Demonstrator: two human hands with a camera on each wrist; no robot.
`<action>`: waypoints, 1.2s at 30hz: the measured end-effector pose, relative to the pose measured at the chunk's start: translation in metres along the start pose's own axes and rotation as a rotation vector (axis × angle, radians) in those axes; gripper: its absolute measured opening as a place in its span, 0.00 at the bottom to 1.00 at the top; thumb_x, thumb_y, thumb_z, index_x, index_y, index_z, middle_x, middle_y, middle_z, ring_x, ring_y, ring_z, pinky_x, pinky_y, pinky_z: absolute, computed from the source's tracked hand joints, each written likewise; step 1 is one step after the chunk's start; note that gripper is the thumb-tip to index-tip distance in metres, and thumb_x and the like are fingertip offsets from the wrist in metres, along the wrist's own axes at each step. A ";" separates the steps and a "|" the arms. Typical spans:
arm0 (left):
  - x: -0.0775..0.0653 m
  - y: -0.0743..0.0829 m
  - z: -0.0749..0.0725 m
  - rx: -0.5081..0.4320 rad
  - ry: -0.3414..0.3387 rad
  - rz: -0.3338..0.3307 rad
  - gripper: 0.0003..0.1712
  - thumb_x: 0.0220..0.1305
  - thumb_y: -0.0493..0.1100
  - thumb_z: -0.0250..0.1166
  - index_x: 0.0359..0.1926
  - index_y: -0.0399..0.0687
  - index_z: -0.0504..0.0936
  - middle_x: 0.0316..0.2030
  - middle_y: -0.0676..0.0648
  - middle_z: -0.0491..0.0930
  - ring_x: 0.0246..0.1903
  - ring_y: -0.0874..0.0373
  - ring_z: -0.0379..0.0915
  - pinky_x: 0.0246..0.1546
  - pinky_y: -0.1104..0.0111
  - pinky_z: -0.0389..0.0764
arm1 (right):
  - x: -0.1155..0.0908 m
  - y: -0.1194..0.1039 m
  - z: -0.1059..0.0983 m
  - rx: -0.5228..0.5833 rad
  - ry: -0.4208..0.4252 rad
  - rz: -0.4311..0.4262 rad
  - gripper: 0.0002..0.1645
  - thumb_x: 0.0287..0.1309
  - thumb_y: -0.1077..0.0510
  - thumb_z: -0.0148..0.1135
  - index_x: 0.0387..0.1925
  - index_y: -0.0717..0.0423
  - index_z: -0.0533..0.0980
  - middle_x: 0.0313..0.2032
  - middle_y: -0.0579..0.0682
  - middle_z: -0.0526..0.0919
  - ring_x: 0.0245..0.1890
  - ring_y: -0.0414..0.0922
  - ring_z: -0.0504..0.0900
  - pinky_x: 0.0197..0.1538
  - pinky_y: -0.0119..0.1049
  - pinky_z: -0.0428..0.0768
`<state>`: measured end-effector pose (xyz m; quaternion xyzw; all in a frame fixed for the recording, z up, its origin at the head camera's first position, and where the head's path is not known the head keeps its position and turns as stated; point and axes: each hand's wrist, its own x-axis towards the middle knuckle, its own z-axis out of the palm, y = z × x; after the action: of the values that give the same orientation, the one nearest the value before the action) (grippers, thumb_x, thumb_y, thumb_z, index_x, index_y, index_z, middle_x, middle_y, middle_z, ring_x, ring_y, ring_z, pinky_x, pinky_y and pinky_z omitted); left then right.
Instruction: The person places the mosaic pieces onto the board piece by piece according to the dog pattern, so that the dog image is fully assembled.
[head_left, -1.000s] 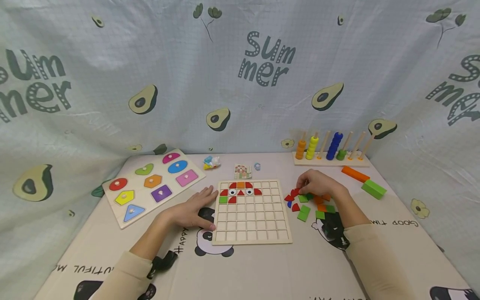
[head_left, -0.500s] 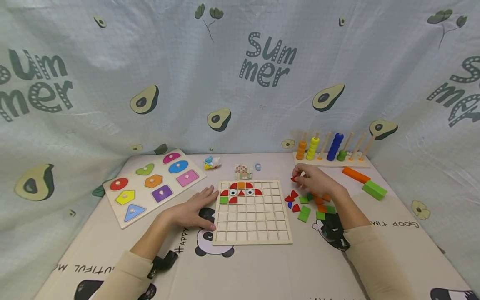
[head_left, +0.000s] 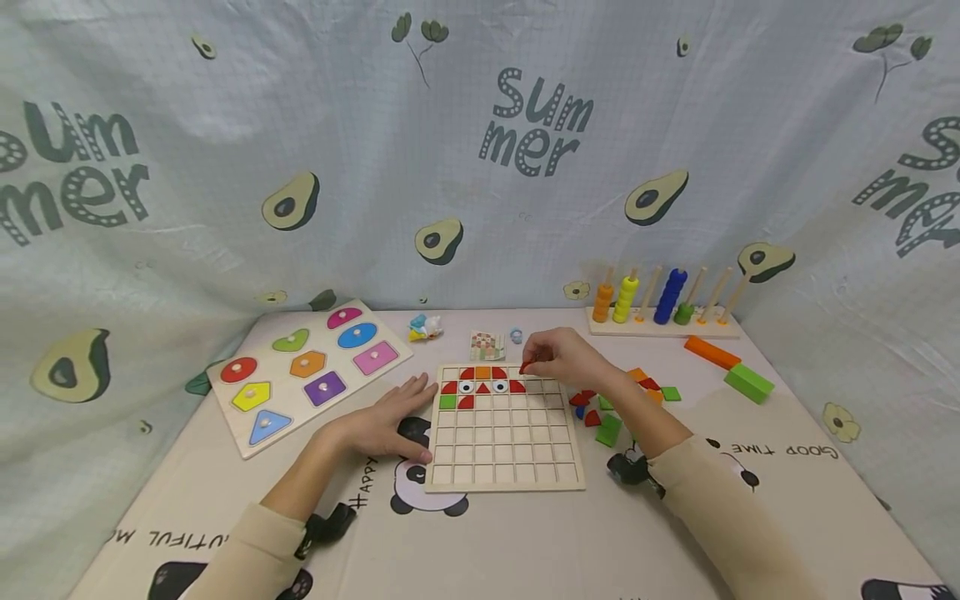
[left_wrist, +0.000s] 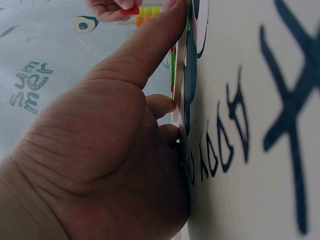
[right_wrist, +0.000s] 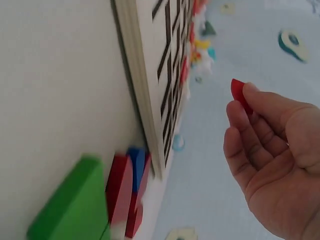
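Note:
A wooden grid board point(head_left: 495, 454) lies flat in the head view, its top rows partly filled with red, orange, green and eye-printed tiles. Beside its left edge my left hand point(head_left: 378, 425) rests with fingers spread, thumb along the frame. Over the board's upper right part, my right hand point(head_left: 562, 357) pinches a small red tile with a curved side point(right_wrist: 239, 92) between thumb and fingertips. The right wrist view shows this tile raised above the board. Loose red, blue, orange and green pieces lie right of the board, among them a green tile point(head_left: 609, 430), partly hidden by my right forearm.
A shape puzzle board point(head_left: 281, 412) lies at the left. At the back stand a small colourful toy point(head_left: 425, 327), a patterned card point(head_left: 487, 345) and a light-blue ring point(head_left: 516, 335). A peg stacker point(head_left: 660, 329), orange block point(head_left: 712, 352) and green block point(head_left: 748, 382) sit at right.
My right hand has picked a red tile from the loose pile and carried it left to above the board's upper right. My left hand has stayed in place.

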<state>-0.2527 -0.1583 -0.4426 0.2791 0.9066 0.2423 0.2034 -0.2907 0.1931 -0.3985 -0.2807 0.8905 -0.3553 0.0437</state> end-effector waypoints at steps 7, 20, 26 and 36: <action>0.001 0.000 0.001 0.007 0.005 0.018 0.65 0.45 0.71 0.69 0.76 0.61 0.44 0.76 0.53 0.33 0.74 0.53 0.25 0.73 0.52 0.35 | 0.015 -0.016 0.028 -0.099 -0.150 -0.086 0.05 0.54 0.60 0.70 0.28 0.51 0.79 0.26 0.41 0.82 0.26 0.37 0.75 0.32 0.30 0.77; -0.001 0.002 -0.001 0.003 0.002 0.015 0.64 0.45 0.70 0.70 0.76 0.61 0.44 0.76 0.52 0.33 0.74 0.52 0.25 0.72 0.51 0.35 | 0.011 -0.021 0.043 -0.132 -0.219 -0.128 0.05 0.48 0.61 0.74 0.30 0.51 0.85 0.29 0.41 0.84 0.28 0.34 0.80 0.34 0.27 0.81; -0.002 0.001 -0.001 0.007 0.003 0.016 0.64 0.45 0.71 0.69 0.76 0.61 0.44 0.76 0.52 0.33 0.74 0.52 0.25 0.72 0.52 0.35 | 0.012 -0.020 0.047 -0.123 -0.228 -0.109 0.06 0.48 0.61 0.74 0.31 0.51 0.86 0.30 0.41 0.85 0.29 0.33 0.80 0.35 0.26 0.81; 0.000 0.000 0.000 0.008 0.003 0.009 0.64 0.45 0.71 0.69 0.76 0.62 0.44 0.76 0.53 0.33 0.74 0.52 0.25 0.72 0.51 0.35 | 0.012 -0.024 0.050 -0.188 -0.217 -0.063 0.04 0.51 0.59 0.72 0.31 0.48 0.86 0.28 0.37 0.84 0.29 0.32 0.80 0.35 0.26 0.80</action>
<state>-0.2523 -0.1584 -0.4422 0.2838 0.9067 0.2398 0.1997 -0.2761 0.1422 -0.4182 -0.3480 0.9007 -0.2392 0.1020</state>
